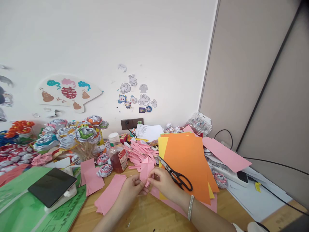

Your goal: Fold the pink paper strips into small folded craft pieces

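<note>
A small piece of folded pink paper (pixel 146 169) is held upright between my two hands above the wooden table. My left hand (pixel 134 186) pinches its lower left side, thumb in front. On the lower right edge, my right hand (pixel 161 181) grips it with thumb and finger. Behind it lies a heap of folded pink paper strips (pixel 140 149). Black-handled scissors (pixel 178 177) rest on orange sheets (pixel 185 161) just right of my right hand. Left of my left hand is a stack of pink paper rectangles (pixel 111 193).
A bottle of reddish liquid (pixel 118 158) stands behind the hands. Crumpled paper flowers (pixel 84 133) on sticks crowd the back left. A tablet (pixel 52 187) on a stand sits on a green mat (pixel 14 206). White sheets (pixel 258 196) and cables lie at right.
</note>
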A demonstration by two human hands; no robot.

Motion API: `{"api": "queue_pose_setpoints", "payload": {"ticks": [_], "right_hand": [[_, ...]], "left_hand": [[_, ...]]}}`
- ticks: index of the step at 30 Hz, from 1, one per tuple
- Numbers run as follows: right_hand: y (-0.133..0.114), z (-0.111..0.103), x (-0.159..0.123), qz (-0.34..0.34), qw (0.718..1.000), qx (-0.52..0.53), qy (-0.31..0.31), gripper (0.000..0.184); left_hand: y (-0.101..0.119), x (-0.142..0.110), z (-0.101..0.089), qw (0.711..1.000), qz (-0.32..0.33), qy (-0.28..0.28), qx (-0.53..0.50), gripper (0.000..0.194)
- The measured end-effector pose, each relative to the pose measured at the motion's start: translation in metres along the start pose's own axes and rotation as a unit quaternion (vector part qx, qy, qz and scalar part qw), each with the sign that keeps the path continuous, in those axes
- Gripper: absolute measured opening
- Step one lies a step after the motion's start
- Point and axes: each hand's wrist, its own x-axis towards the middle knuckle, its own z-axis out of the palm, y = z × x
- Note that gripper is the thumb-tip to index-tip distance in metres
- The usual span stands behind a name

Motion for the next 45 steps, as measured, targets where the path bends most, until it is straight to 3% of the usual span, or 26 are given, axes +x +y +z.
{"api": "queue_pose_setpoints", "payload": {"ticks": [8,13,21,28,32,38,42,45], "right_hand": [[0.005,0.002,0.001,0.028,0.999,0.028,-0.006,0.006],[-0.001,0.003,0.0,0.041,0.998,0.042,0.02,0.006],[0.005,0.006,0.001,0.062,0.995,0.059,0.051,0.008],[0.007,0.008,0.0,0.072,0.992,0.084,0.054,0.013],[0.009,0.009,0.001,0.088,0.987,0.123,0.05,0.015],[0.011,0.01,0.001,0.093,0.975,0.196,0.039,0.014],[0.006,0.01,-0.002,0.079,0.982,0.166,0.04,0.01],[0.005,0.01,-0.003,0.078,0.985,0.145,0.046,0.01]], "left_hand": [[-0.001,-0.001,0.001,1.0,0.015,0.013,0.012,0.035],[-0.005,0.001,0.004,0.999,0.022,0.032,0.002,0.036],[-0.006,-0.001,0.007,0.999,-0.029,-0.015,0.007,0.04],[-0.021,0.004,0.005,1.0,0.0,-0.019,0.012,0.042],[-0.022,0.004,0.006,0.999,-0.004,-0.03,0.025,0.045],[-0.02,0.001,0.009,0.997,0.045,-0.017,0.053,0.04],[-0.016,-0.003,0.009,0.999,0.032,-0.028,0.02,0.044],[-0.013,-0.005,0.01,0.997,0.057,-0.003,0.052,0.046]]}}
